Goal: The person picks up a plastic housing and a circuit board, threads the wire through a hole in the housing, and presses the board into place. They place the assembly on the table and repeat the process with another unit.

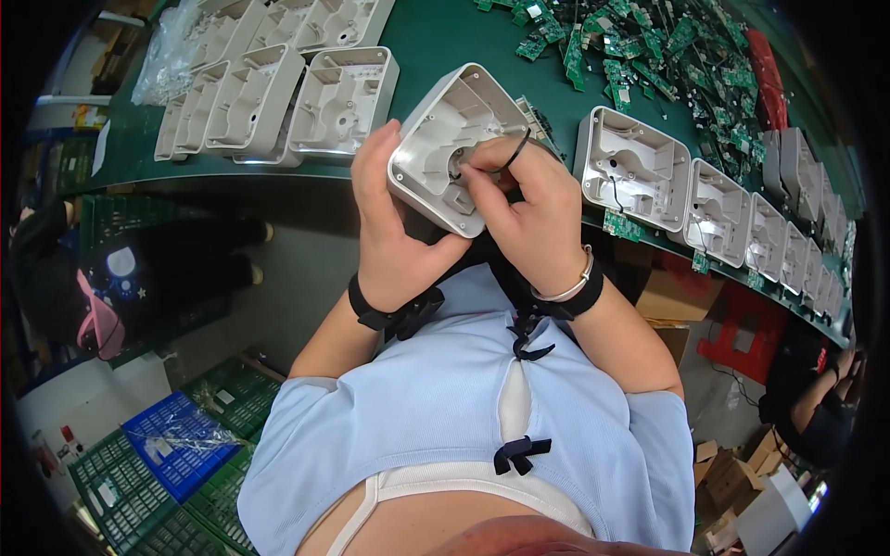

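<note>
A light-grey plastic housing (429, 130) is held tilted over the table's near edge, its hollow side facing me. My left hand (394, 222) grips it along the left and lower wall, thumb below and fingers up the side. Inside the housing, my right hand (533, 199) pinches thumb and forefinger together by the round hole. A thin black cable (522, 148) runs through the right hand's fingers and sticks up beside the knuckle. What the fingertips pinch is mostly hidden. Behind the housing's right edge a green circuit board (538, 125) partly shows.
Open housings (343, 102) stand at the left; another row (640, 167) follows the right edge, several with cables and boards hanging out. Circuit boards (649, 56) pile up at the back right. Crates (181, 445) lie on the floor at left. Other people are at both sides.
</note>
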{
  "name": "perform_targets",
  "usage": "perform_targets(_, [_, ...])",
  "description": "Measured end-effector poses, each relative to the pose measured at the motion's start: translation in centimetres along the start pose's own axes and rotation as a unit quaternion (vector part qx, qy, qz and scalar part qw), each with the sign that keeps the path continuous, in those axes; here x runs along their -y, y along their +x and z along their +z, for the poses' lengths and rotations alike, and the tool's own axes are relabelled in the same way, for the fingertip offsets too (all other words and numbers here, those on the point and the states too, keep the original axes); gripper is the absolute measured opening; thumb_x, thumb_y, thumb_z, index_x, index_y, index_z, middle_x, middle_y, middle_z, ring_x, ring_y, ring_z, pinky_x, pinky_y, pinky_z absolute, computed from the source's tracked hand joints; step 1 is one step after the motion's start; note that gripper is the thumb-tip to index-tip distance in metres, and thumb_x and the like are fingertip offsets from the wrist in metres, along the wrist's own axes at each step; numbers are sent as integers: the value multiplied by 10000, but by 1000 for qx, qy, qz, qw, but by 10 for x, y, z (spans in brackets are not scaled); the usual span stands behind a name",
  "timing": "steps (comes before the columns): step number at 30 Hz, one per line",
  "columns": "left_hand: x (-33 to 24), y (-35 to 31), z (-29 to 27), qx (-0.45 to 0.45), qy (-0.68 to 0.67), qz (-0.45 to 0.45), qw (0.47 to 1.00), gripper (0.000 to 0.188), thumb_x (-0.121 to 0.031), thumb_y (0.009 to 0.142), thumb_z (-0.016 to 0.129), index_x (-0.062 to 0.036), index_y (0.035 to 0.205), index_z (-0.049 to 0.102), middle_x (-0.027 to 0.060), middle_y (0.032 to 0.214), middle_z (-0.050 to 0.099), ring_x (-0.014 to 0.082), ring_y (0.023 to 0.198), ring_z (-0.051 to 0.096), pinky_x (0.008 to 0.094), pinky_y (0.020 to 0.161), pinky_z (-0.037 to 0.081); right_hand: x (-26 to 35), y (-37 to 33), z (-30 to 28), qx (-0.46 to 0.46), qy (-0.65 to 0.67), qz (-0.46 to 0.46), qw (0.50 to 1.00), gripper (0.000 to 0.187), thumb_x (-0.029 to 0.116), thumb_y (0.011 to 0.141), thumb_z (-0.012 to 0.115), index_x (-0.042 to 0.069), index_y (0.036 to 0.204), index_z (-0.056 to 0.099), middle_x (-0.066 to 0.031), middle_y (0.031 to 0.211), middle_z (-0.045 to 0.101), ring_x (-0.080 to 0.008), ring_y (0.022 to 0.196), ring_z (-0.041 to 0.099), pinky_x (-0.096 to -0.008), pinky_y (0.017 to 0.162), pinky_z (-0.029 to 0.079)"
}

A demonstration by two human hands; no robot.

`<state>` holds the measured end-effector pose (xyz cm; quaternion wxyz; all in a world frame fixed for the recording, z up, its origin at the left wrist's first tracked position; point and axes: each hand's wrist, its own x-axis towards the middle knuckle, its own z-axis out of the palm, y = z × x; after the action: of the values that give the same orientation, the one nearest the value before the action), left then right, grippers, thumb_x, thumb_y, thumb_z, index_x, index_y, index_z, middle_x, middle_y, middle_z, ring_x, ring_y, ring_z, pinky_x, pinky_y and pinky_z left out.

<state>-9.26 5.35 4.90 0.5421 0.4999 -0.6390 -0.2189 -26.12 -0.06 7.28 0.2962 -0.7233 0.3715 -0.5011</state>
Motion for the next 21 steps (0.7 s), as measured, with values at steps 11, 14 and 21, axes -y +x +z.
perform_targets(11, [-1,2,-1,4,37,25,999,1098,-105,685,937,-66,1586,312,225,1576,352,401,1430,428,479,1165,410,-1,1,-7,47,39,36,997,130,-19,861,780,10,977,729,-89,921,716,-185,723,682,-288,646,548])
perform_targets(14, [-3,2,-3,6,53,40,998,1096,-105,681,935,-68,1584,315,226,1574,357,406,1429,428,482,1166,406,2,2,-12,64,12,26,998,132,-7,854,786,13,973,735,-88,887,704,-193,714,678,-295,640,544])
perform_targets(21, [-7,3,-3,12,75,39,996,1090,-107,676,929,-69,1579,321,229,1567,371,413,1422,433,485,1170,396,6,6,-1,35,-63,-17,997,138,29,841,804,30,966,747,-87,821,689,-206,720,685,-311,644,543])
